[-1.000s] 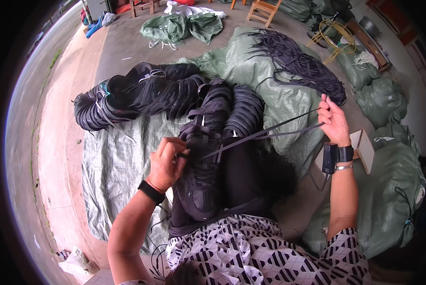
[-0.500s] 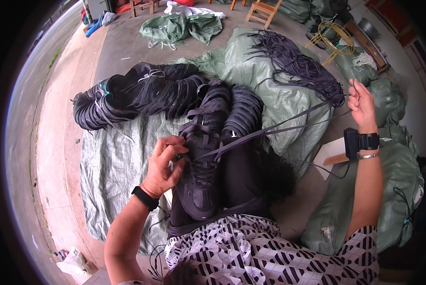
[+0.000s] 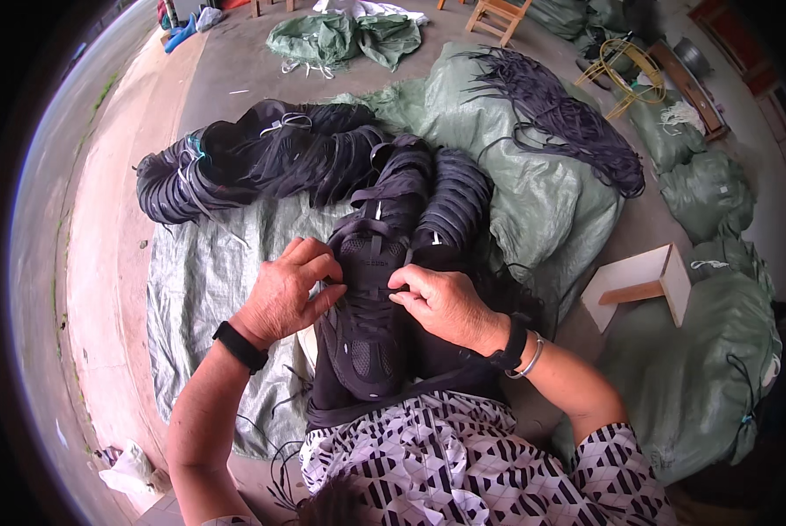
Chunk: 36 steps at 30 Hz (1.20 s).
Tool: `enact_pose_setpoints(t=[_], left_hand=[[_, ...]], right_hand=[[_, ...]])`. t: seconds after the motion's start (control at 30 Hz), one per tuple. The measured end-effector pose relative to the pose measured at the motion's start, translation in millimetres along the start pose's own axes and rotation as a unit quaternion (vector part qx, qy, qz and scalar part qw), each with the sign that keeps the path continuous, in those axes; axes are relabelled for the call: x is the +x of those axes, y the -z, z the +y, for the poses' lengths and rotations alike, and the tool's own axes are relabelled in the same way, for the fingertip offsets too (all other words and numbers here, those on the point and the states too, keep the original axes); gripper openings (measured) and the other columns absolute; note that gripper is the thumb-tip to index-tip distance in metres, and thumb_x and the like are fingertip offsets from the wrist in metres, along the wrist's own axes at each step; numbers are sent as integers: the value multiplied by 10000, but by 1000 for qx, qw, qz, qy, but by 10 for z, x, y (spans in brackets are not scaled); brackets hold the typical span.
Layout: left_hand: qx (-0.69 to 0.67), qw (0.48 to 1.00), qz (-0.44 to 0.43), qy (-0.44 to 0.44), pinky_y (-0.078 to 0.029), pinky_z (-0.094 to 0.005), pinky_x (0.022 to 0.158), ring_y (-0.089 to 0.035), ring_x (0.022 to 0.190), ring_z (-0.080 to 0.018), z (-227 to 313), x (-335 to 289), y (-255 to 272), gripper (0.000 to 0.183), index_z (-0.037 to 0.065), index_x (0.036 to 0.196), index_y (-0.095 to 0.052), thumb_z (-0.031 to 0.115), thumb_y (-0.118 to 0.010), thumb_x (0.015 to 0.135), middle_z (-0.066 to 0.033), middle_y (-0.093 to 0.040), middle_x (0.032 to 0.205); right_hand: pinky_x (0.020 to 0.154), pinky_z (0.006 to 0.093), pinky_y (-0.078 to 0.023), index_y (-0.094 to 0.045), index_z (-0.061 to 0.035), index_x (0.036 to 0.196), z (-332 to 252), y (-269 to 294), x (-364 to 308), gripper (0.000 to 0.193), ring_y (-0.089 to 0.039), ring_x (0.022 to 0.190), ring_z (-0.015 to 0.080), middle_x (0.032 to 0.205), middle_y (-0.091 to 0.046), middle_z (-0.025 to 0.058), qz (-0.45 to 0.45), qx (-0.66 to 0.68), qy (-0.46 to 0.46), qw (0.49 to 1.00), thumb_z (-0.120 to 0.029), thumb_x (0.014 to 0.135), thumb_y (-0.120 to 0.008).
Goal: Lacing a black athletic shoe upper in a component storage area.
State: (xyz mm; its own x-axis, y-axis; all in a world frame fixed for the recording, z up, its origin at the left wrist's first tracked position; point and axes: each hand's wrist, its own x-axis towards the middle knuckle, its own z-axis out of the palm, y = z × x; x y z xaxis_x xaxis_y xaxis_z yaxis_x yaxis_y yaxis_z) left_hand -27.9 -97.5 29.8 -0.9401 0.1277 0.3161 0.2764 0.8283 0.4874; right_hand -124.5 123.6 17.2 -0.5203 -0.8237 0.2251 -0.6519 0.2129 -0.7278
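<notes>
A black shoe upper (image 3: 364, 355) with mesh panels lies across my thighs, toe toward me, its front partly laced. My left hand (image 3: 288, 287) grips its left edge beside the eyelets, thumb and fingers pinched together. At the opposite edge, my right hand (image 3: 453, 309) is closed in a pinch, with a dark shoelace (image 3: 375, 294) at its fingertips. The fingers partly hide the lace ends. Beyond the upper, stacked rows of dark shoe uppers (image 3: 323, 165) stretch away and to the left. A bundle of loose dark laces (image 3: 561, 118) lies farther off to the right.
Green woven sacking (image 3: 551, 210) lies under the laces, and a paler sheet (image 3: 205, 307) spreads at left. Full green sacks (image 3: 700, 386) stand at right beside a small white board stand (image 3: 643, 285). A wooden chair (image 3: 498, 17) and yellow wire frame (image 3: 625, 74) stand farther back.
My right hand has come in from far right, where it held a lace stretched out, to the right edge of the shoe upper. My left hand stays at the left edge.
</notes>
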Motion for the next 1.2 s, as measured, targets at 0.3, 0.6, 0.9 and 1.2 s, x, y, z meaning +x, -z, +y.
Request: enact_pose_setpoints(t=[0.3, 0.6, 0.9, 1.2], left_hand=[[18, 990, -133, 32, -463, -376, 714, -488, 884, -242, 129, 172, 5, 126, 112, 727, -646, 164, -722, 642, -37, -513, 853], [-21, 988, -118, 101, -433, -347, 786, -465, 913, -254, 123, 162, -121, 144, 115, 741, -668, 151, -746, 625, -49, -521, 886], [-157, 967, -193, 56, -400, -345, 859, -465, 959, -268, -149, 212, -57, 116, 122, 787, -696, 156, -704, 676, -62, -533, 911], [-122, 980, -138, 80, -390, -335, 823, -487, 875, -247, -64, 204, -100, 111, 82, 755, -665, 135, -708, 667, -64, -548, 836]], right_hand=[[571, 359, -503, -556, -54, 853, 55, 54, 38, 127, -652, 689, 271, 733, -641, 91, -52, -69, 16, 996, -100, 796, -660], [590, 337, -492, -587, -20, 851, -6, -20, 98, 115, -655, 674, 272, 697, -634, 124, -55, -11, -71, 996, -105, 816, -656], [559, 301, -467, -607, -23, 863, 32, 15, 109, 127, -615, 593, 180, 661, -617, 74, -79, -18, -86, 993, -128, 819, -661], [547, 276, -438, -602, -10, 853, 10, 23, 64, 141, -543, 582, 105, 648, -591, 43, -111, 35, -161, 980, -135, 832, -661]])
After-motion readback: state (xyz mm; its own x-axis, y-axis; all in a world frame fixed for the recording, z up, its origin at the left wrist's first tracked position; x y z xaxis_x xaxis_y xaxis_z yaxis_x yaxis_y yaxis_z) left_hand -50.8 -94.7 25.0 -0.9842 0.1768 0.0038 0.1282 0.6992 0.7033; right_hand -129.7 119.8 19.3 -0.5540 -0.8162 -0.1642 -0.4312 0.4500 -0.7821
